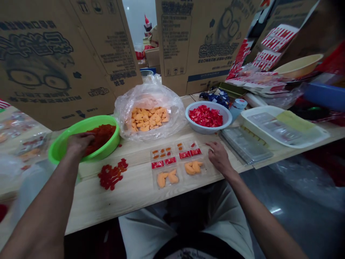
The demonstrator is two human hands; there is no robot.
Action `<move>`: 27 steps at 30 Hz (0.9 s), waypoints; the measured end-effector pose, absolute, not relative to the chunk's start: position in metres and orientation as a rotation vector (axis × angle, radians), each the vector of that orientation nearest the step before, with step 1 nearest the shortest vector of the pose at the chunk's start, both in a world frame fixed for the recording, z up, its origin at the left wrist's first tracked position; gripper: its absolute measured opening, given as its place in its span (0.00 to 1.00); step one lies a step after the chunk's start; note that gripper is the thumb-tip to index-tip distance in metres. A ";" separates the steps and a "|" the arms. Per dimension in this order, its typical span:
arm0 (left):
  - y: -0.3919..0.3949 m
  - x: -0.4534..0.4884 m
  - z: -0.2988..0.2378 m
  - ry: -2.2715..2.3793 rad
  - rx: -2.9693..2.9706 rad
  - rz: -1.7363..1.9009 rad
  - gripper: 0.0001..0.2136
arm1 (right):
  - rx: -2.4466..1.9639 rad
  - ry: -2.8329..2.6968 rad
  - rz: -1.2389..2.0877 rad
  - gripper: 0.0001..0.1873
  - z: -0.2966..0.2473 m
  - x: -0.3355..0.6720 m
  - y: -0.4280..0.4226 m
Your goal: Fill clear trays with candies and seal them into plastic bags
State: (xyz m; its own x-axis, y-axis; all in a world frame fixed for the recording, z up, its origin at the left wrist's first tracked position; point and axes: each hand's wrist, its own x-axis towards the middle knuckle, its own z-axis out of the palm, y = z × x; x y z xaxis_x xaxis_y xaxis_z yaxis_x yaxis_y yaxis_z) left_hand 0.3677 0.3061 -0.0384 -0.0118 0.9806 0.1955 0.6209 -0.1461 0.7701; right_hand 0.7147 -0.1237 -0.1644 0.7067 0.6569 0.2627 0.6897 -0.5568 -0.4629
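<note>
My left hand point(80, 142) reaches into a lime-green bowl point(58, 145). Its bunched fingers touch a heap of small red pieces point(104, 135), and their tips are hidden. More red pieces point(111, 176) lie loose on the table in front of the bowl. My right hand point(219, 155) hovers at the right side of two clear compartment trays point(182, 172), index finger stretched out, nothing visible in it. Each tray contains small red-orange pieces, two red sachets point(184, 154) and orange shaped pieces point(193, 167). The left tray shows more small pieces than the right one.
Behind the trays sits a plastic bag point(122, 111) of orange pieces. A pale-blue bowl point(190, 120) has red sachets in it. To the right are stacked clear trays point(242, 145) and a white tray point(309, 138). Large cardboard boxes point(105, 46) stand along the back.
</note>
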 end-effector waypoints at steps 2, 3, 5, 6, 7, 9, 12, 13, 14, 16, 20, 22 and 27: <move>0.292 0.382 -0.034 1.540 1.573 1.136 0.06 | -2.350 -0.973 -0.050 0.24 -0.172 0.718 -0.132; 0.279 0.395 -0.032 1.432 1.500 1.148 0.08 | -2.340 -0.954 -0.036 0.24 -0.174 0.718 -0.134; 0.243 0.431 -0.033 1.167 1.470 1.075 0.12 | -2.316 -0.952 -0.033 0.23 -0.174 0.711 -0.132; 0.221 0.453 -0.037 1.039 1.534 0.988 0.13 | -2.305 -0.975 -0.041 0.23 -0.173 0.706 -0.129; 0.197 0.476 -0.044 0.947 1.590 0.883 0.13 | -2.302 -1.014 -0.050 0.23 -0.172 0.700 -0.126; 0.148 0.523 -0.063 0.767 1.638 0.620 0.13 | -2.328 -1.115 -0.066 0.24 -0.170 0.688 -0.119; 0.093 0.581 -0.100 0.617 1.698 0.407 0.11 | -2.407 -1.223 -0.084 0.24 -0.169 0.673 -0.113; 0.082 0.594 -0.111 0.607 1.714 0.363 0.10 | -2.426 -1.235 -0.089 0.24 -0.169 0.671 -0.112; 0.076 0.605 -0.120 0.615 1.725 0.336 0.10 | -2.437 -1.238 -0.093 0.24 -0.169 0.669 -0.112; 0.072 0.618 -0.130 0.654 1.728 0.311 0.10 | -2.446 -1.245 -0.093 0.24 -0.170 0.667 -0.111; 0.090 0.623 -0.126 0.716 1.676 0.265 0.10 | -2.454 -1.254 -0.091 0.26 -0.171 0.667 -0.111; 0.101 0.621 -0.120 0.730 1.643 0.224 0.09 | -2.462 -1.244 -0.080 0.26 -0.172 0.667 -0.112; 0.109 0.616 -0.115 0.759 1.703 0.180 0.04 | -2.454 -1.229 -0.069 0.27 -0.172 0.667 -0.114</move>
State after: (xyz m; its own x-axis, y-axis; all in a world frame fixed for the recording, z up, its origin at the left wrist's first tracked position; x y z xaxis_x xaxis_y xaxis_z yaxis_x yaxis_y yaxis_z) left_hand 0.6161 0.1091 -0.1145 0.7748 0.5698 -0.2738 0.3865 -0.0842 0.9185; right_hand 0.6667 -0.1135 -0.1723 0.6132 0.7598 0.2161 0.7792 -0.5369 -0.3234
